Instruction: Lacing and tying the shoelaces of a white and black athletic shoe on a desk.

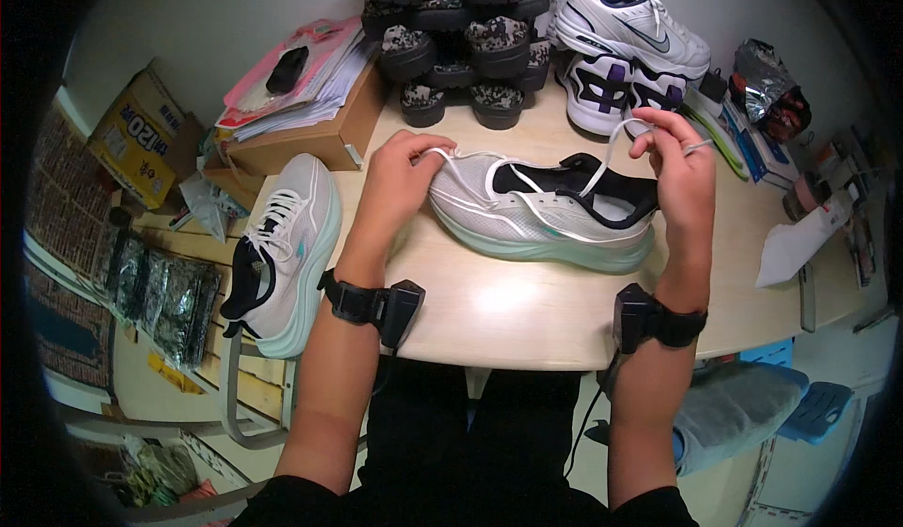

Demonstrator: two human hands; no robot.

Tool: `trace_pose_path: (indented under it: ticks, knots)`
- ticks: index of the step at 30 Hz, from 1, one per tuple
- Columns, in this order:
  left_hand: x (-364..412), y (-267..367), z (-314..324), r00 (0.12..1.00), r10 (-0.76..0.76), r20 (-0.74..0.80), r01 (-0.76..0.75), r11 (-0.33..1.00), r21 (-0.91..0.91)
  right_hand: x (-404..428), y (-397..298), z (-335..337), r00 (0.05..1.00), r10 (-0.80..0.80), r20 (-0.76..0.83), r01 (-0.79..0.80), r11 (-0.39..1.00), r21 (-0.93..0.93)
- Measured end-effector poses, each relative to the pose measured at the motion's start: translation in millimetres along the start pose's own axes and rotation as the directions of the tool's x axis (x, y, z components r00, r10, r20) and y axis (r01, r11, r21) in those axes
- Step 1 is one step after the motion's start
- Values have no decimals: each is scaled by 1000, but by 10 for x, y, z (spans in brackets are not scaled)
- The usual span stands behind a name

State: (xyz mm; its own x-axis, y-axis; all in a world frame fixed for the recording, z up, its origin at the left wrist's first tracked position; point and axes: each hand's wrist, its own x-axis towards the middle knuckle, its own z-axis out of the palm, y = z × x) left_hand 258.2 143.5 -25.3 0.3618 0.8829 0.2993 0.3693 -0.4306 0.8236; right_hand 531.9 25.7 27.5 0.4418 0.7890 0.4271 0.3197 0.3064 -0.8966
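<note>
Before me lies a light grey running shoe point(487, 209) with a pale green sole, its toe to the left and its black-lined opening to the right. The white shoelace point(534, 209) is loose; one length trails over the near side. My left hand point(405, 174) is at the toe, pinching a part of the lace between thumb and fingers. Above the heel, my right hand point(681, 163) holds another length, which rises from the shoe in an arc. A matching laced shoe point(300, 245) rests at the table's left edge, left of my left forearm.
Stacked black shoes with camouflage uppers point(458, 54) stand at the back. White sneakers point(628, 33) are piled beside them. Papers point(303, 89) lie on a cardboard box point(310, 142) at the back left. A crumpled white paper point(804, 241) sits on the right of the table point(494, 315).
</note>
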Motion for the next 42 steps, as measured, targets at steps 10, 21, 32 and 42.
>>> trace_pose_path:
  ticks: [10,21,32,42]
  knots:
    - [-30,145,67,996,-3,89,26,966,-258,46,44,-144,989,132,-63,-132,991,-10]
    - [-81,87,120,965,94,244,-123,987,105,111,149,-574,911,370,184,-367,519,772]
    - [-99,90,122,966,143,215,-175,975,137,90,278,-965,948,-43,-317,319,99,942]
    - [-59,149,26,998,69,5,-65,967,-247,44,47,-282,917,-169,-361,210,975,75]
